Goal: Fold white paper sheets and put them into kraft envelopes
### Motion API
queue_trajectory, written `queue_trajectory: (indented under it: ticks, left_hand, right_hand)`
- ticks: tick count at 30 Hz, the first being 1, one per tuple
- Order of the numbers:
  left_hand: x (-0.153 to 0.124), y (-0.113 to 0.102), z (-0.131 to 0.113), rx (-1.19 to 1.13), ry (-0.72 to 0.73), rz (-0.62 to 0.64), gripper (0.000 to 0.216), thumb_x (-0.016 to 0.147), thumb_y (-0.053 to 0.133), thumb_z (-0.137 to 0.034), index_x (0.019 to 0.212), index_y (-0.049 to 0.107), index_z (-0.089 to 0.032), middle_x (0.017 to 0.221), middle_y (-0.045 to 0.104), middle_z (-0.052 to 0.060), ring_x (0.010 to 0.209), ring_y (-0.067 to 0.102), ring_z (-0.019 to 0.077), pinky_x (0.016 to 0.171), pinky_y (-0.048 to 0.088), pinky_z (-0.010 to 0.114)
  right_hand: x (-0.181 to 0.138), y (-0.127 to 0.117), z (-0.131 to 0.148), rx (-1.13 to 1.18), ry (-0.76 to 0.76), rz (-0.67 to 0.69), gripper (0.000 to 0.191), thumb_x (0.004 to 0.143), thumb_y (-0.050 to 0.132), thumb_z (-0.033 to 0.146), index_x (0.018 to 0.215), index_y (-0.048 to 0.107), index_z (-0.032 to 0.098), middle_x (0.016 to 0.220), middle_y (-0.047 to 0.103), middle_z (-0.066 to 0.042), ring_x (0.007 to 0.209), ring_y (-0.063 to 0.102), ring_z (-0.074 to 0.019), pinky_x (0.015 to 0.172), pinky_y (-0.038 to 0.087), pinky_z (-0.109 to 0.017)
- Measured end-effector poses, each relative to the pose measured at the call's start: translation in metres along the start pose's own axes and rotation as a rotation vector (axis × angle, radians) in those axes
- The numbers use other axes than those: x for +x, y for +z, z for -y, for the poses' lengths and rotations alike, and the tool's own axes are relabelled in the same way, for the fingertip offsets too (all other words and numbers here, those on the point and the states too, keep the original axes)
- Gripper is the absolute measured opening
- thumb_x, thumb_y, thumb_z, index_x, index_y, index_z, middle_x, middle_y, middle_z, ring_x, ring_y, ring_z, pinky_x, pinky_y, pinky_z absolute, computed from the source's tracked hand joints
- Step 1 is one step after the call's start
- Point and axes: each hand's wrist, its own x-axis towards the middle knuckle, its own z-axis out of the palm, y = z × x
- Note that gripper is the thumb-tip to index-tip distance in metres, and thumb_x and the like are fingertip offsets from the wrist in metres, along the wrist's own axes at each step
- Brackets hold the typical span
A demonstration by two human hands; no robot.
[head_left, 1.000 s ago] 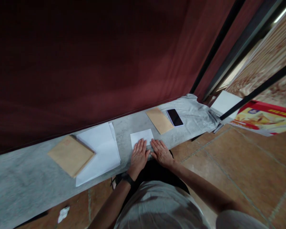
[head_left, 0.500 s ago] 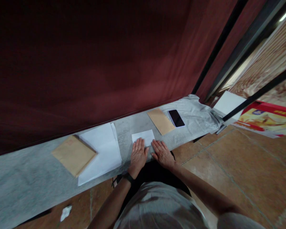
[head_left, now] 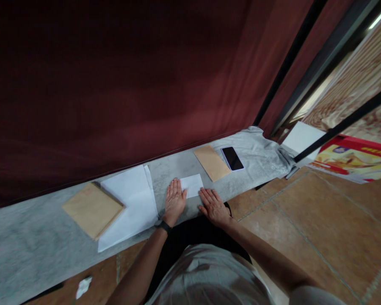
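Observation:
A small folded white paper (head_left: 193, 185) lies on the grey cloth-covered table (head_left: 25, 237) in front of me. My left hand (head_left: 174, 201) rests flat with fingers stretched out, covering the paper's left end. My right hand (head_left: 213, 206) lies flat and open on the cloth just below the paper's right corner, its fingertips near the edge. A dark band is on my left wrist.
Left of my hands lie white sheets (head_left: 131, 203) with a brown envelope (head_left: 92, 209) partly on them. Farther right are a second brown envelope (head_left: 212, 162) and a black phone (head_left: 232, 158). A dark red curtain (head_left: 114, 84) hangs behind the table. A crumpled paper scrap (head_left: 83, 286) lies on the tiled floor.
My left hand slid left along the folded paper to its left end. My right hand stayed nearly in place. The paper looks narrower than before.

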Motion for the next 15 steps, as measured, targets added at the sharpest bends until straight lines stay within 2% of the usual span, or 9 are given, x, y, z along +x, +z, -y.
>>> queue_trajectory:
  ticks: [4,9,15]
  left_hand:
    - [-0.010,-0.001,0.005,0.023,-0.032,-0.020,0.064,0.105,0.028,-0.040,0.155,0.036,0.000,0.160,0.037,0.023,0.153,0.030,0.0306,0.124,0.028,0.049]
    - [-0.013,0.000,0.005,0.019,-0.053,-0.042,0.064,0.105,0.030,-0.041,0.156,0.036,-0.003,0.161,0.037,0.022,0.152,0.032,0.0300,0.124,0.028,0.049]
    - [-0.013,-0.003,0.008,0.031,-0.027,-0.010,0.066,0.104,0.033,-0.044,0.154,0.037,-0.001,0.160,0.038,0.023,0.152,0.033,0.0319,0.122,0.031,0.051]
  right_hand:
    - [0.002,-0.001,0.000,0.021,0.022,0.004,0.058,0.105,0.046,0.040,0.157,0.038,0.014,0.159,0.044,-0.013,0.147,0.041,-0.0293,0.122,0.030,-0.053]
    - [0.023,0.000,0.000,0.029,0.041,-0.007,0.050,0.106,0.045,0.039,0.149,0.050,0.014,0.157,0.048,-0.013,0.145,0.042,-0.0292,0.123,0.028,-0.054]
    - [0.039,0.013,-0.001,-0.040,0.039,-0.020,0.053,0.104,0.050,0.040,0.150,0.049,0.013,0.157,0.045,-0.017,0.144,0.044,-0.0318,0.121,0.029,-0.054]
